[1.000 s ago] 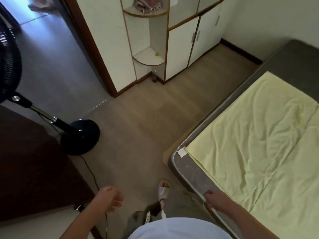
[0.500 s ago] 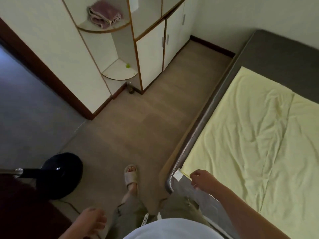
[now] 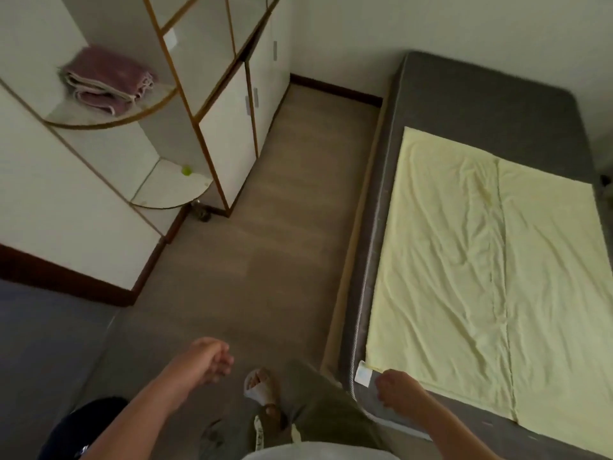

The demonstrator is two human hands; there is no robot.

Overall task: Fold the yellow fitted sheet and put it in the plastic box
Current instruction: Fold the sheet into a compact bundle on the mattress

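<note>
The yellow fitted sheet (image 3: 471, 267) lies spread flat and creased on the grey mattress (image 3: 471, 94) at the right. My right hand (image 3: 398, 390) is at the sheet's near left corner, beside a white label on the mattress edge, and its curled fingers pinch the corner, which still lies flat. My left hand (image 3: 212, 360) hangs over the floor with loosely curled fingers and holds nothing. No plastic box is in view.
A white cupboard (image 3: 229, 134) with open corner shelves stands at the left; a folded pink cloth (image 3: 106, 81) lies on the upper shelf. A strip of wooden floor (image 3: 265, 247) runs between cupboard and bed. A dark fan base (image 3: 76, 426) shows at the bottom left.
I have turned right along the bed, so the fan has slid almost out of view. My right hand moved from the mattress's near edge to the sheet's corner. My left hand swung forward.
</note>
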